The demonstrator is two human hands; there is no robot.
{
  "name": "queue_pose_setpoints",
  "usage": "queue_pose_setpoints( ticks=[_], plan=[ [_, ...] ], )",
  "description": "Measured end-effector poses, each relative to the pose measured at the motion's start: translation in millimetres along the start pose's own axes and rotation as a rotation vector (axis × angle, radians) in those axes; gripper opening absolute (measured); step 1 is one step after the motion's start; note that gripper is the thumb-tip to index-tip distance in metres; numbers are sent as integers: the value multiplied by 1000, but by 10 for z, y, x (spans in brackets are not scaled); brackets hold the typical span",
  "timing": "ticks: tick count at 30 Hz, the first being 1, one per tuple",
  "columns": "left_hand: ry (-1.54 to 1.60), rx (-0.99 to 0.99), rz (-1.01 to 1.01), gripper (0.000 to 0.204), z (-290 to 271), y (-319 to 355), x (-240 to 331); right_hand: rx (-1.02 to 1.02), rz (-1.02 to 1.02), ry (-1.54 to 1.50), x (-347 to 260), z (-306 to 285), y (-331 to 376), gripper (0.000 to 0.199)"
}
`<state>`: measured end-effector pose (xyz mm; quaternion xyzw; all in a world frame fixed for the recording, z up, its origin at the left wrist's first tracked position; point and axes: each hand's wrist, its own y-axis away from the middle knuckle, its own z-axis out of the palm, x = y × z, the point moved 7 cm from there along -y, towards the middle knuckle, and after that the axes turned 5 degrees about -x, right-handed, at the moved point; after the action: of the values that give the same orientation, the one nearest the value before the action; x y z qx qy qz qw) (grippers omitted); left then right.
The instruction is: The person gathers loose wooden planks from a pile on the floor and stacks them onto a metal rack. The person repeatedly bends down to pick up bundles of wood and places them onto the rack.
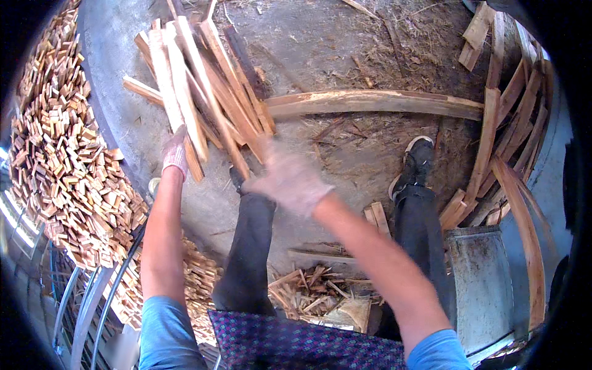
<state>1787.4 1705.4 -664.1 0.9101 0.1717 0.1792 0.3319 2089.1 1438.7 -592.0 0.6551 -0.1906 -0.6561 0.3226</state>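
My left hand (175, 154), in a pale work glove, is closed at the near end of a light wooden strip (163, 80). That strip lies on a loose bundle of long wooden strips (231, 92) spread over the floor at the upper left. Beside the bundle's near right ends is my right hand (288, 180), gloved too and smeared by motion. Its thumb side points left, close to the end of one strip (237, 161); whether it touches the wood cannot be made out.
A big heap of short wood pieces (74, 166) fills the left side. One long plank (376, 103) lies across the floor towards stacked boards (512, 123) at the right. Scraps (317, 287) lie between my legs, near a grey metal box (481, 277). My shoe (414, 163) stands mid-floor.
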Motion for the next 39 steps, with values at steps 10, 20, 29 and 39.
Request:
queue_pose_setpoints(
  ticks=[10,20,29,39],
  plan=[
    [-347,130,380,75,731,515,303,813,765,473,3347,-2033,2505,84],
    [-570,-25,644,63,1506,1135,651,574,738,509,3870,-1728,2510,73],
    [-373,-668,411,55,2657,2195,-1,900,825,571,3543,-1839,2963,79],
    [-106,-1012,287,52,3908,3308,68,914,1005,11,4623,-1774,3639,84]
  ],
)
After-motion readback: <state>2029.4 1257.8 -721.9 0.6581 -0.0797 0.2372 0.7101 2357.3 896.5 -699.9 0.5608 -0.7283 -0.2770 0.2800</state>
